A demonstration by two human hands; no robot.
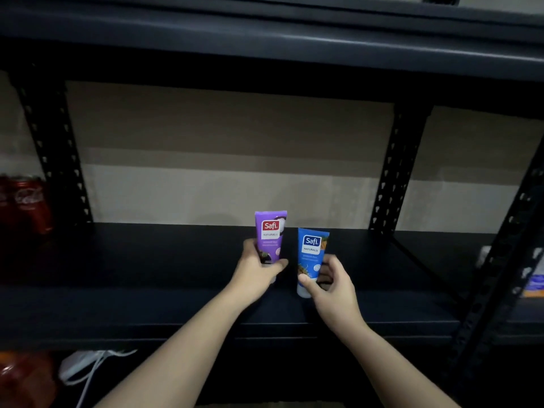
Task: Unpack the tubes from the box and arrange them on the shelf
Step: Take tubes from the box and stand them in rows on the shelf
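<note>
"Safi Naturals" reads on the purple tube point(270, 235) and blue tube point(311, 254).

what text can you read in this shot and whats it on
"Safi" and "NATURALS": purple tube, held by the left hand.
"Safi" and "NATURALS": blue tube, held by the right hand.
Smaller print on both tubes: too small.
Red cans: white script, too blurred.

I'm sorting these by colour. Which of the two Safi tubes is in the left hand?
The purple tube, gripped by the left hand. The blue tube is in the right hand, slightly lower in the picture.
</note>
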